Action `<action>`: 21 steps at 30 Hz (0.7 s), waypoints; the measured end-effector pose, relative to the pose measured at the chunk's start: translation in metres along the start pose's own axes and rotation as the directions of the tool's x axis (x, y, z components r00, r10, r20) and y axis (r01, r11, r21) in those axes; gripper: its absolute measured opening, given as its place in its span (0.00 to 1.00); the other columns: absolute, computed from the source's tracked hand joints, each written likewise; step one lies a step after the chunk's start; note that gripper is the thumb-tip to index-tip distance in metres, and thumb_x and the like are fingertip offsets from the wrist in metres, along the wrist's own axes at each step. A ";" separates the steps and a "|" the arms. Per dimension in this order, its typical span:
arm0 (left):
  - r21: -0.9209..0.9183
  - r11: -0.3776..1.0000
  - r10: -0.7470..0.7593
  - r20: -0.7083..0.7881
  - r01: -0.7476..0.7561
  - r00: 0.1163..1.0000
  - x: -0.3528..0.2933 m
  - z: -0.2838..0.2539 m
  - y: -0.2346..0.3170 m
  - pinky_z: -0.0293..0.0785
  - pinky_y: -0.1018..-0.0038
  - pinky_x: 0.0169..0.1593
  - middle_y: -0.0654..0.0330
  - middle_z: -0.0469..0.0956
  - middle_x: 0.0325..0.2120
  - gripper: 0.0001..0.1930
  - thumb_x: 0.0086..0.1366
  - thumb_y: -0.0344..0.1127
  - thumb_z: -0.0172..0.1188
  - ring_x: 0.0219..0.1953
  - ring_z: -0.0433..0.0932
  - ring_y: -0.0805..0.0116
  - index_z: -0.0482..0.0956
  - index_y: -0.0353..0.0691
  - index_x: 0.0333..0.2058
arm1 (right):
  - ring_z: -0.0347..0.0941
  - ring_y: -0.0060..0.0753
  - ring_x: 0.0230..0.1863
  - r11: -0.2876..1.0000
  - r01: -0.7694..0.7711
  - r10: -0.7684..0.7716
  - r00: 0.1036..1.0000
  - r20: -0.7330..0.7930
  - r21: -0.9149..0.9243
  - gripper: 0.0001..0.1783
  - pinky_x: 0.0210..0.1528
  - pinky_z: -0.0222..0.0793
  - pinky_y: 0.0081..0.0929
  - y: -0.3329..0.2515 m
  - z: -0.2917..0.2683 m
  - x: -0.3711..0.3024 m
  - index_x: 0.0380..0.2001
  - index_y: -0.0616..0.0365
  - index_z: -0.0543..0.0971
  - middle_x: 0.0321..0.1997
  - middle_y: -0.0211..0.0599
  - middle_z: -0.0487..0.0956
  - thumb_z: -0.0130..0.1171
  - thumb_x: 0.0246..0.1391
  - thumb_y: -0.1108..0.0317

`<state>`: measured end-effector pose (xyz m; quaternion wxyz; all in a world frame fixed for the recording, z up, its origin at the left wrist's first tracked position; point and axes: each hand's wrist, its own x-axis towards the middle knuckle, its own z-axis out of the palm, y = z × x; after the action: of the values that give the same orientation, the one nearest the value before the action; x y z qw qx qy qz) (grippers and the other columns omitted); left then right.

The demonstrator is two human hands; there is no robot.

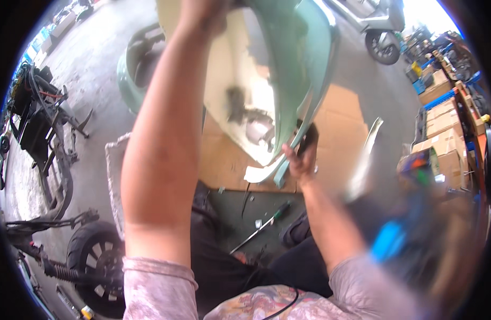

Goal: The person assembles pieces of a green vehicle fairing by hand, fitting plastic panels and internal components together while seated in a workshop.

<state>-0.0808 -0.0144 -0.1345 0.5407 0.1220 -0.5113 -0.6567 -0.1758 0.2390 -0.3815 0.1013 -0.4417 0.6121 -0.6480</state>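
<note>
A large light-green scooter body panel, cream-coloured on its inner side, is tilted up in front of me above a cardboard sheet. My left hand is at the panel's far end by the upper edge of the picture, closed on it; its fingers are partly hidden and blurred. Near the narrow tip, my right hand grips the panel's right edge, thumb toward me. A dark patch by the right fingers is too unclear to name. Behind my left forearm shows another light-green curved part on the floor.
Beneath the panel lies flattened cardboard. A green-handled screwdriver rests on the floor by my legs. Scooter frames and a wheel stand left. Cardboard boxes line the right; a blurred long pale strip lies nearer.
</note>
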 end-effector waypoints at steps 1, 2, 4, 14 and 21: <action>-0.016 1.000 -0.017 -0.004 0.017 1.000 0.001 -0.001 0.000 0.77 0.68 0.33 0.57 0.75 0.30 0.14 0.68 0.39 0.46 0.31 0.77 0.65 0.72 0.34 0.42 | 0.59 0.39 0.56 1.000 -0.009 0.009 1.000 0.022 -0.012 0.50 0.57 0.58 0.37 0.000 0.000 0.001 0.59 0.62 0.53 0.55 0.43 0.61 0.68 0.36 0.54; -0.073 0.997 -0.025 0.015 0.026 1.000 -0.002 0.001 -0.004 0.77 0.68 0.33 0.57 0.74 0.31 0.14 0.68 0.39 0.46 0.31 0.77 0.65 0.72 0.34 0.42 | 0.59 0.39 0.57 0.996 0.025 -0.024 1.000 0.014 -0.080 0.50 0.56 0.58 0.37 0.004 -0.001 -0.002 0.59 0.62 0.54 0.56 0.43 0.60 0.67 0.37 0.53; -0.045 0.998 0.047 -0.013 -0.047 0.999 0.001 0.002 -0.011 0.76 0.69 0.33 0.56 0.74 0.33 0.15 0.68 0.40 0.45 0.31 0.77 0.65 0.71 0.34 0.43 | 0.58 0.38 0.56 0.988 0.054 -0.053 0.999 0.011 -0.146 0.50 0.54 0.60 0.38 0.004 0.000 -0.005 0.59 0.61 0.54 0.56 0.42 0.58 0.68 0.37 0.51; -0.240 0.950 -0.164 0.164 0.201 0.973 -0.008 -0.013 -0.007 0.73 0.73 0.37 0.56 0.74 0.34 0.15 0.66 0.40 0.48 0.31 0.74 0.67 0.71 0.34 0.42 | 0.58 0.44 0.56 0.818 0.212 -0.193 0.977 0.093 -0.535 0.48 0.57 0.58 0.38 -0.018 0.017 -0.016 0.55 0.62 0.58 0.54 0.45 0.60 0.73 0.33 0.57; -0.273 0.905 -0.271 0.218 0.326 0.937 -0.015 -0.027 0.004 0.73 0.75 0.33 0.59 0.74 0.32 0.15 0.65 0.42 0.51 0.31 0.73 0.70 0.71 0.36 0.42 | 0.58 0.51 0.54 0.735 0.265 -0.263 0.960 0.098 -0.624 0.47 0.56 0.60 0.42 -0.034 0.036 -0.022 0.54 0.61 0.59 0.52 0.47 0.61 0.74 0.31 0.60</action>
<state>-0.0539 -0.0156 -0.1495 0.3987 0.0559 -0.4244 -0.8111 -0.1238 0.2363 -0.3665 -0.1448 -0.5331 0.7247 -0.4119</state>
